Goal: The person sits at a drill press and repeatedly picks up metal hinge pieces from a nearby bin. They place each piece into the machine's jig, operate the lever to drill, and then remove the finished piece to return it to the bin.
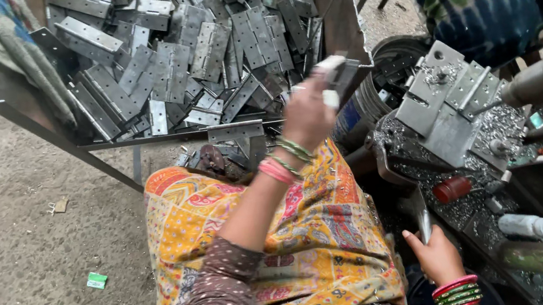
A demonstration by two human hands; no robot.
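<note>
I observe the left hand (309, 114) raised over the near edge of the bin (13, 105), fingers closed on a grey metal hinge plate (339, 74) held at the fingertips, which appear wrapped in pale tape. The plate sits just above and to the right of the knuckles, clear of the heap. The image is blurred at this point, so I cannot confirm how firmly it is pinched.

The right hand (438, 257) rests low, beside the machine bed, closed around a thin metal blade or strip (423, 223) that stands upright from the fist.

My judgement: the step in hand is the pick, with one plate lifted from stock. The next move would call for carrying it rightward from the left hand and seating it flat and square against the angled fixture (443, 102), which lies well to the right of that hand and above the right one.

Materials: the hinge plates (199, 48) beyond the left hand are flat, rectangular, dull grey stamped steel with punched holes and rolled knuckles along one edge, lying loose and overlapping. The bin is sheet steel, worn. The fixture is built of thick angular plates, bolted. Bright curled metal swarf (489, 123) covers the bed around it. A small red cylinder (453, 188) lies just above the right hand, a white bottle (526, 225) to its right. Patterned orange cloth (264, 247) covers the lap beneath the left forearm.
</note>
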